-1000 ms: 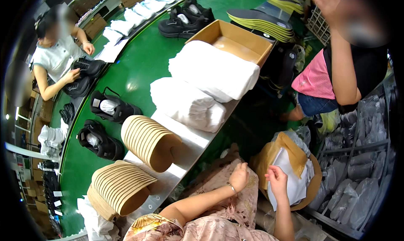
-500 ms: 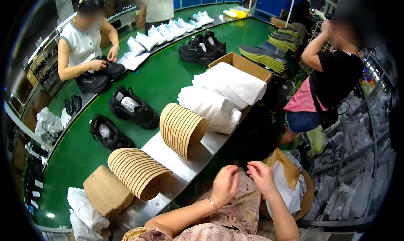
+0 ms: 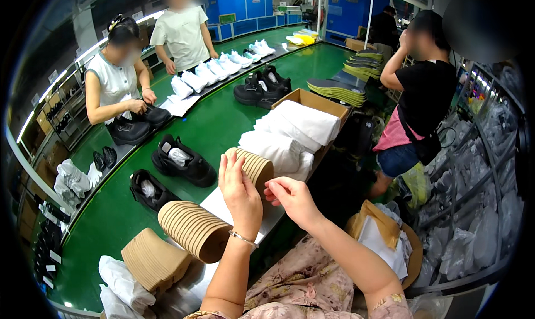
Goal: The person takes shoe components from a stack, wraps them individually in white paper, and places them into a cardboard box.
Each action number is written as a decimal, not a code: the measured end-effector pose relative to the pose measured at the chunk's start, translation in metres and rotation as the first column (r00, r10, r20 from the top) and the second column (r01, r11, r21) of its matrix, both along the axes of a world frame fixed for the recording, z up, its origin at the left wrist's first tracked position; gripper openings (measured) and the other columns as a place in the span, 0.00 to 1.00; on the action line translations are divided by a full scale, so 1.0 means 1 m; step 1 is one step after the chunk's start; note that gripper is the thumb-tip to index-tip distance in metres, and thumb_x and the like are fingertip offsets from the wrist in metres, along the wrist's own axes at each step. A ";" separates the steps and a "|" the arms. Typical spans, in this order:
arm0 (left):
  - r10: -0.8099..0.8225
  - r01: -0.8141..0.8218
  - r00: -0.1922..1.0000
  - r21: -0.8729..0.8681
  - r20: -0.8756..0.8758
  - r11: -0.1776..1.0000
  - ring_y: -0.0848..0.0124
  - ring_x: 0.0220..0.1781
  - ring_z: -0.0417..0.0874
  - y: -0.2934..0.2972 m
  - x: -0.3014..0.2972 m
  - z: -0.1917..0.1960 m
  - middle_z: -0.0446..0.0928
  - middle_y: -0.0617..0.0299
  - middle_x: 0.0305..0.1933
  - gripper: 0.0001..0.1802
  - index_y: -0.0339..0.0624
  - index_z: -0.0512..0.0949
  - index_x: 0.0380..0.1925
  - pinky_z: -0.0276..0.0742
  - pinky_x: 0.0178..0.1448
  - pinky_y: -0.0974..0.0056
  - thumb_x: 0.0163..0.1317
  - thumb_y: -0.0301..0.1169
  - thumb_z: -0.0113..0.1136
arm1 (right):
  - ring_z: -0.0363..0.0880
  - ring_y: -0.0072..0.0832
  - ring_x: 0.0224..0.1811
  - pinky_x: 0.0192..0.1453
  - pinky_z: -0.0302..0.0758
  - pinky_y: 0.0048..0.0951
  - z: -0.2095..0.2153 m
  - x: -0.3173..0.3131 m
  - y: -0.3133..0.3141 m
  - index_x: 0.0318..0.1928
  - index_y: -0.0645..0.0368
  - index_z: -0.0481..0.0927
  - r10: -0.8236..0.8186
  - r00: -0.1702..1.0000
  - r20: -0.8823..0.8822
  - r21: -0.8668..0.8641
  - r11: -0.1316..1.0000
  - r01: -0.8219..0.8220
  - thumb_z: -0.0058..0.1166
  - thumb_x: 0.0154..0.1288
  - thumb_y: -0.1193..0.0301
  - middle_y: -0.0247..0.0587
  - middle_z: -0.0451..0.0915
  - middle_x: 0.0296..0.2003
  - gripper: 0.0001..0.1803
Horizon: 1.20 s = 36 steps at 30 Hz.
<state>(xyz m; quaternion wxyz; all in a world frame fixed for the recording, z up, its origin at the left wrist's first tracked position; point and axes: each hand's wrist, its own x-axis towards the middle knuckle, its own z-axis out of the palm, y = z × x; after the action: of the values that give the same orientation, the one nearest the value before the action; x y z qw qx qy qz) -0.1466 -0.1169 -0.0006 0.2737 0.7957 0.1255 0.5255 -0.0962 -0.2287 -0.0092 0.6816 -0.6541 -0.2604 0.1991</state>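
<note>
The farther stack of curved cardboard inserts (image 3: pixel 259 166) is being partly hidden by the nearer left hand (image 3: pixel 242 196), fingers held together; the right hand's (image 3: pixel 294 199) are being curled, any pinch being unclear.

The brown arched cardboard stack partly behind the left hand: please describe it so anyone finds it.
Find the green tabletop, then the silver metal strip along its near edge. By that strip is the brown arched cardboard stack, partly behind the left hand. Beside white crumpled bundles, it sits right of both other brown stacks.
</note>
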 end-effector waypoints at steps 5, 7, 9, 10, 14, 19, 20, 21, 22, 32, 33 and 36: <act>0.027 -0.027 1.000 0.039 -0.013 0.999 0.50 0.65 0.64 0.002 -0.016 -0.003 0.70 0.47 0.57 0.14 0.33 0.72 0.46 0.61 0.64 0.55 0.61 0.17 0.44 | 0.78 0.20 0.27 0.32 0.75 0.22 -0.001 -0.009 0.022 0.36 0.67 0.78 -0.127 0.982 0.141 0.047 0.992 0.121 0.49 0.65 0.72 0.40 0.80 0.26 0.09; -0.041 0.036 0.997 0.078 0.060 0.996 0.48 0.61 0.69 -0.010 -0.048 0.011 0.72 0.42 0.53 0.13 0.30 0.72 0.44 0.64 0.63 0.53 0.59 0.15 0.44 | 0.77 0.19 0.26 0.31 0.74 0.22 0.003 -0.024 0.025 0.35 0.67 0.77 -0.134 0.965 0.227 0.115 0.987 0.110 0.51 0.63 0.75 0.39 0.79 0.25 0.07; -0.180 0.164 0.981 0.194 0.066 0.967 0.45 0.57 0.73 -0.030 -0.074 0.015 0.73 0.40 0.49 0.13 0.29 0.72 0.42 0.65 0.61 0.48 0.58 0.15 0.44 | 0.75 0.17 0.25 0.31 0.73 0.21 0.010 -0.025 0.015 0.35 0.67 0.77 -0.097 0.944 0.315 0.093 0.993 0.071 0.51 0.62 0.76 0.38 0.78 0.24 0.06; -0.187 0.160 0.977 0.238 0.099 0.958 0.44 0.55 0.74 -0.033 -0.088 0.019 0.73 0.39 0.49 0.12 0.30 0.72 0.41 0.65 0.60 0.46 0.59 0.15 0.44 | 0.74 0.16 0.25 0.31 0.73 0.19 0.020 -0.031 0.014 0.35 0.67 0.77 -0.079 0.969 0.235 0.125 0.991 0.051 0.52 0.62 0.75 0.36 0.77 0.23 0.06; 0.084 -0.145 0.947 0.180 0.309 0.973 0.45 0.57 0.72 -0.002 -0.139 0.025 0.70 0.35 0.53 0.09 0.27 0.69 0.41 0.64 0.63 0.46 0.66 0.19 0.39 | 0.69 0.14 0.23 0.27 0.68 0.19 0.015 -0.072 0.018 0.29 0.66 0.77 0.206 0.965 0.163 -0.046 0.979 -0.201 0.54 0.63 0.71 0.33 0.76 0.21 0.10; 0.271 -0.250 0.948 0.133 -0.170 0.959 0.52 0.66 0.63 0.059 -0.142 0.021 0.70 0.50 0.58 0.14 0.34 0.72 0.49 0.52 0.68 0.50 0.63 0.23 0.48 | 0.76 0.20 0.25 0.29 0.75 0.20 0.007 -0.104 0.030 0.37 0.65 0.75 0.377 0.751 -0.542 0.113 0.919 -0.379 0.47 0.68 0.62 0.38 0.77 0.26 0.16; 0.232 -0.202 0.941 0.143 -0.245 0.969 0.54 0.69 0.59 0.063 -0.144 0.020 0.70 0.54 0.60 0.15 0.38 0.74 0.49 0.45 0.70 0.49 0.63 0.28 0.51 | 0.76 0.21 0.25 0.28 0.75 0.20 0.010 -0.111 0.035 0.37 0.65 0.75 0.387 0.679 -0.624 0.176 0.916 -0.360 0.45 0.69 0.61 0.39 0.77 0.27 0.17; 0.140 -0.113 0.939 0.101 -0.315 0.988 0.54 0.69 0.58 0.062 -0.143 0.017 0.69 0.55 0.60 0.16 0.41 0.74 0.49 0.40 0.70 0.47 0.62 0.31 0.52 | 0.76 0.22 0.25 0.28 0.74 0.20 0.008 -0.116 0.039 0.39 0.65 0.74 0.388 0.671 -0.632 0.174 0.915 -0.365 0.43 0.69 0.60 0.38 0.76 0.28 0.17; 0.083 -0.041 0.924 0.119 -0.374 0.992 0.55 0.68 0.59 0.060 -0.141 0.017 0.70 0.55 0.60 0.15 0.42 0.75 0.49 0.38 0.70 0.45 0.62 0.33 0.52 | 0.75 0.21 0.26 0.27 0.74 0.19 0.005 -0.120 0.043 0.38 0.63 0.74 0.391 0.681 -0.619 0.197 0.917 -0.348 0.44 0.69 0.59 0.37 0.76 0.28 0.18; -0.068 0.147 0.859 0.118 -0.507 0.982 0.60 0.66 0.64 0.060 -0.144 0.012 0.77 0.59 0.51 0.13 0.38 0.79 0.41 0.31 0.71 0.47 0.62 0.29 0.48 | 0.77 0.21 0.30 0.30 0.72 0.20 -0.002 -0.120 0.061 0.35 0.60 0.74 0.406 0.588 -0.700 0.351 0.912 -0.211 0.42 0.69 0.65 0.35 0.78 0.29 0.12; -0.070 0.145 0.863 0.113 -0.500 0.983 0.60 0.65 0.65 0.060 -0.144 0.011 0.77 0.59 0.50 0.12 0.38 0.80 0.40 0.32 0.70 0.46 0.62 0.29 0.48 | 0.77 0.21 0.30 0.31 0.73 0.20 -0.005 -0.121 0.062 0.34 0.60 0.75 0.413 0.600 -0.685 0.367 0.907 -0.207 0.42 0.69 0.65 0.35 0.78 0.29 0.12; -0.071 0.140 0.869 0.105 -0.489 0.985 0.58 0.62 0.67 0.060 -0.140 0.007 0.78 0.59 0.48 0.11 0.40 0.80 0.39 0.34 0.69 0.43 0.61 0.30 0.50 | 0.77 0.22 0.30 0.32 0.72 0.21 -0.015 -0.123 0.063 0.34 0.61 0.75 0.397 0.666 -0.631 0.373 0.908 -0.188 0.41 0.69 0.66 0.36 0.78 0.29 0.12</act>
<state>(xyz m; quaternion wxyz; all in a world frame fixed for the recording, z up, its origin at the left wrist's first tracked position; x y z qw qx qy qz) -0.2869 -0.0566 0.0066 0.2068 0.9243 0.1097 0.3016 -0.2188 -0.1656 -0.0245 0.7714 -0.3781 -0.1132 0.4991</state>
